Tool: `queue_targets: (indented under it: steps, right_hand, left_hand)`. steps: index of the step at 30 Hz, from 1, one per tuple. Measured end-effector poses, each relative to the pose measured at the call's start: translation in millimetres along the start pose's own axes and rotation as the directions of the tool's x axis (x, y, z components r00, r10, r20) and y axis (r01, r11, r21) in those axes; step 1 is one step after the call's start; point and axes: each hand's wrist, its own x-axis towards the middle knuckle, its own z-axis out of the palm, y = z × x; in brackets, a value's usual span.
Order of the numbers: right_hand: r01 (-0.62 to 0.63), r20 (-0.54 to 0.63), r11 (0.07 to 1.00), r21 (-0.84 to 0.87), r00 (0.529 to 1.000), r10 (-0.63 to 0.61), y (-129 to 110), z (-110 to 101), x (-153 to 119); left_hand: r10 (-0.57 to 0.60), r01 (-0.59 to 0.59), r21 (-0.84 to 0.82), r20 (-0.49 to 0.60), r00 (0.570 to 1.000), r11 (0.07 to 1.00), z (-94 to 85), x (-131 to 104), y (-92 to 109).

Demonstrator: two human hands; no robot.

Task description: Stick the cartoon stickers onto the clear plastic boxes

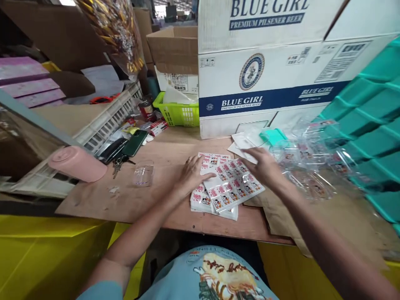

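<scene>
Left hand (194, 174) and right hand (265, 166) are apart, the left spread, the right's grip unclear. A clear case (143, 175) at left looks bare; the sticker sheets (236, 186) look mostly unused; decorated cases (314, 186) at right seem done. The sheets lie between the hands, under the left thumb.

Soft, diffuse light covers the counter (168, 148); bright patches burn out along the top edge. Glare flecks the clear plastic cases (315, 187), while shadow fills beneath the counter. The printed sheets (233, 187) look slightly soft, the right forearm (308, 216) blurs, and the turquoise bins (376, 118) stretch edgeward.
</scene>
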Motion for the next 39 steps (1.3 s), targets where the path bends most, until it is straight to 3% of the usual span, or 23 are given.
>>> queue_targets:
  steps: [4, 10, 12, 14, 16, 17, 20, 24, 28, 32, 37, 39]
  right_hand:
    - [0.079, 0.183, 0.980, 0.180, 0.977, -0.112, -17.0, 37.7, -11.1]
    - [0.176, 0.343, 0.950, 0.258, 0.902, -0.261, -18.5, 41.6, 10.6]
    - [0.186, 0.377, 0.945, 0.269, 0.883, -0.281, -23.7, 38.8, 18.1]
    - [0.195, 0.400, 0.940, 0.278, 0.866, -0.298, -30.8, 36.5, 20.6]
    - [0.189, 0.360, 0.951, 0.244, 0.893, -0.270, -39.3, 35.3, 17.5]
    - [0.190, 0.307, 0.958, 0.213, 0.918, -0.250, -44.1, 35.2, 13.9]
    - [0.199, 0.112, 0.964, 0.175, 0.969, -0.220, -59.7, 37.6, -2.1]
    - [0.147, 0.015, 0.952, 0.269, 0.987, -0.157, -78.1, 44.4, -24.5]
    - [0.095, -0.028, 0.968, 0.232, 0.996, -0.091, -90.2, 46.5, -35.6]
    - [0.054, -0.033, 0.971, 0.234, 0.998, -0.048, -94.8, 47.4, -37.4]
    - [-0.114, -0.083, 0.850, 0.515, 0.980, 0.182, -84.0, 49.0, -37.0]
    - [-0.112, -0.099, 0.837, 0.536, 0.976, 0.194, -82.1, 46.3, -38.0]
  left_hand:
    - [-0.046, 0.057, -0.076, 0.146, 0.988, 0.995, 19.6, 23.4, 1.6]
    - [-0.029, 0.094, -0.294, 0.217, 0.976, 0.951, 14.1, 12.1, -4.9]
    - [-0.080, 0.183, -0.446, 0.241, 0.967, 0.876, 6.3, 8.5, -3.3]
    - [-0.175, 0.331, -0.646, 0.295, 0.939, 0.688, 0.4, 7.2, -0.5]
    - [-0.261, 0.440, -0.766, 0.355, 0.897, 0.469, -1.6, 6.3, 2.8]
    - [-0.289, 0.464, -0.785, 0.371, 0.883, 0.411, -1.1, 5.4, 4.4]
    - [-0.328, 0.478, -0.823, 0.380, 0.865, 0.308, 3.3, -0.2, 9.3]
    - [-0.324, 0.509, -0.852, 0.451, 0.832, 0.121, 7.4, -10.2, 17.4]
    - [-0.392, 0.497, -0.864, 0.432, 0.812, 0.077, 11.3, -16.5, 25.4]
    - [-0.439, 0.425, -0.897, 0.335, 0.834, 0.123, 19.5, -19.9, 30.8]
    - [-0.466, 0.406, -0.905, 0.306, 0.830, 0.128, 24.5, -22.2, 34.3]
    - [-0.465, 0.408, -0.907, 0.318, 0.827, 0.106, 24.0, -22.4, 36.0]
